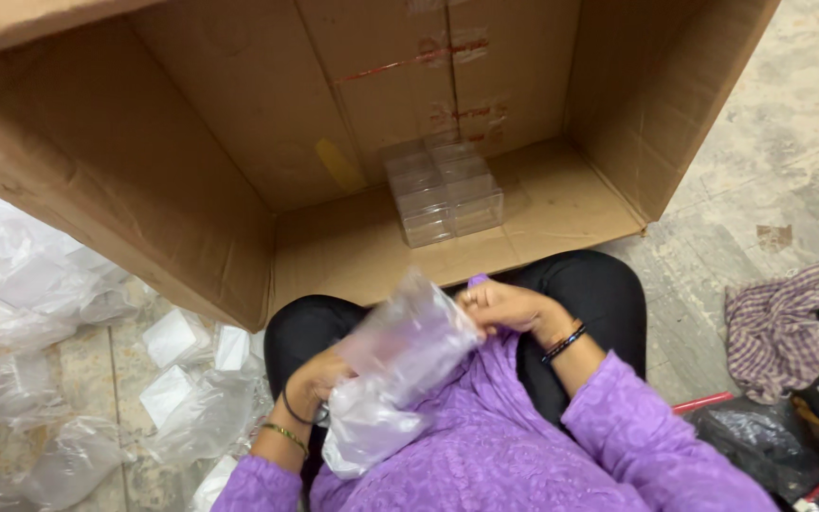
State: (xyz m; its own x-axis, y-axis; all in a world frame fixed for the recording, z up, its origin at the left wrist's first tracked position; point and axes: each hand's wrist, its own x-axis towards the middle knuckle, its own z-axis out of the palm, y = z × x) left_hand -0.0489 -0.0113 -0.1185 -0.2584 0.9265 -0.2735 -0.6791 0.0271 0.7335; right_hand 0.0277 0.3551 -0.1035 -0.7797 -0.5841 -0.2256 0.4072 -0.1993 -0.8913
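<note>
I sit on the floor in a purple top in front of a big cardboard box lying on its side. A clear plastic bag [400,356] with something clear inside lies across my lap, blurred. My left hand [313,382] grips the bag's lower end; my right hand [504,305] pinches its upper end near my knee. Inside the cardboard box [239,161], a stack of several clear plastic boxes [443,190] stands against the back wall, an arm's reach beyond my hands.
Heaps of crumpled clear plastic wrap [21,284] and white paper pieces [174,337] cover the floor on my left. On the right lie a checked cloth [777,327], a black plastic bag [760,441] and a red strip [703,403].
</note>
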